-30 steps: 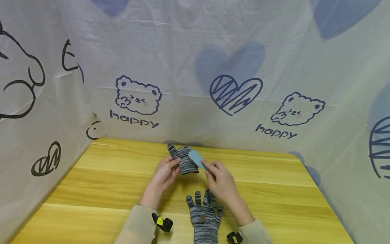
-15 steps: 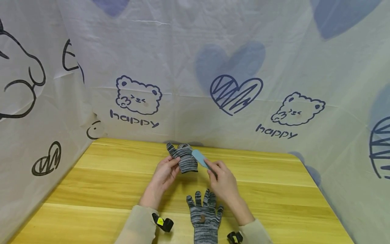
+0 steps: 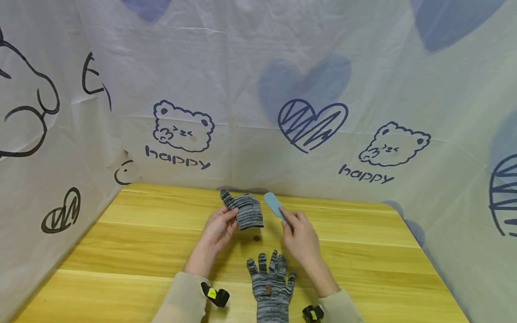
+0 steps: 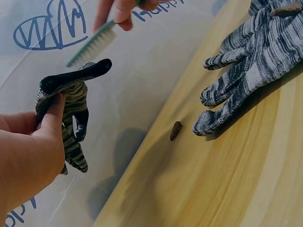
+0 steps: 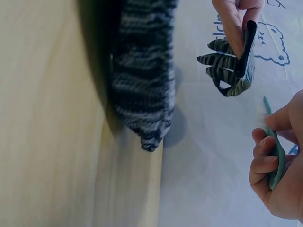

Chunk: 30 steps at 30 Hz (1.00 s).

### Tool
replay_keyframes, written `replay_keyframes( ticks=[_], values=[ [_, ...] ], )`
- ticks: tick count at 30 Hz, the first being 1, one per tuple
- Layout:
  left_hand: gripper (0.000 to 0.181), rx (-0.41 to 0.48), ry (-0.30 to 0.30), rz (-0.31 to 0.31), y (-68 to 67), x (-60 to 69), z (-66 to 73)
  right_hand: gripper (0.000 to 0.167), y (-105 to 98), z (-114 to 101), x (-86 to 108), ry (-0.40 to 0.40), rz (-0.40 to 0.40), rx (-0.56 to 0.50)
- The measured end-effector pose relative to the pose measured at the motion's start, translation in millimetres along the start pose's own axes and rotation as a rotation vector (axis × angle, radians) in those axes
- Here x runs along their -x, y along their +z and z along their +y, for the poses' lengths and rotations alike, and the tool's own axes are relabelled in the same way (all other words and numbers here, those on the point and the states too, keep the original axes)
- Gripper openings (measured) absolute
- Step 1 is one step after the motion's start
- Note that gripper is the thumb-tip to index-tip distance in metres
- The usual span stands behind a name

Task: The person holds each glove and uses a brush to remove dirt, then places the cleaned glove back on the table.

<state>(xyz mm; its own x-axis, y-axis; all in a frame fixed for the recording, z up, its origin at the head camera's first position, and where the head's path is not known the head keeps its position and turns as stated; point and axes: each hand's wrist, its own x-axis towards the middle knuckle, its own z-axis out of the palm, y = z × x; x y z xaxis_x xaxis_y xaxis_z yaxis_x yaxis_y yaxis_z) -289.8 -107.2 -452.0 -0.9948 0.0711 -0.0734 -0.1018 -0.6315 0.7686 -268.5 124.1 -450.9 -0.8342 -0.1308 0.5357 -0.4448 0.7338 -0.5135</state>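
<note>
My left hand [image 3: 220, 228] pinches a grey-and-black striped knit glove [image 3: 249, 214] near its cuff, above the table's far part. My right hand [image 3: 302, 237] grips a light blue-green brush [image 3: 273, 204] by the handle, just right of the glove and apart from it in the head view. Pale bristles [image 4: 97, 45] show in the left wrist view. A small dark brown lump [image 3: 256, 238] lies on the table below the held glove. Nearer me, a matching glove [image 3: 272, 285] lies flat, fingers pointing away, with a brown piece [image 3: 268, 289] on it.
The wooden table [image 3: 133, 242] ends at a pale cloth backdrop [image 3: 242, 134] printed with hearts and bears. Each forearm wears a black strap device, such as the left camera mount [image 3: 216, 294].
My right hand has drawn the brush off the glove to the right. A dark brown lump now shows on the table under the glove. My left hand has barely moved.
</note>
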Motion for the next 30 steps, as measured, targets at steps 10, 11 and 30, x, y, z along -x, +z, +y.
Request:
replay_keyframes(
  ticks=[10, 11, 30],
  values=[
    [0.036, -0.047, -0.017, -0.031, 1.0, 0.5, -2.8, 0.044, 2, -11, 1.9, -0.244, -0.071, -0.114],
    [0.034, -0.050, -0.016, -0.033, 1.3, 0.6, -3.3, 0.044, 2, -12, 2.5, -0.257, -0.089, -0.110],
    [0.041, -0.076, -0.019, -0.045, 3.1, 3.0, -4.8, 0.046, 5, -7, 2.8, -0.210, -0.061, -0.054]
  ],
)
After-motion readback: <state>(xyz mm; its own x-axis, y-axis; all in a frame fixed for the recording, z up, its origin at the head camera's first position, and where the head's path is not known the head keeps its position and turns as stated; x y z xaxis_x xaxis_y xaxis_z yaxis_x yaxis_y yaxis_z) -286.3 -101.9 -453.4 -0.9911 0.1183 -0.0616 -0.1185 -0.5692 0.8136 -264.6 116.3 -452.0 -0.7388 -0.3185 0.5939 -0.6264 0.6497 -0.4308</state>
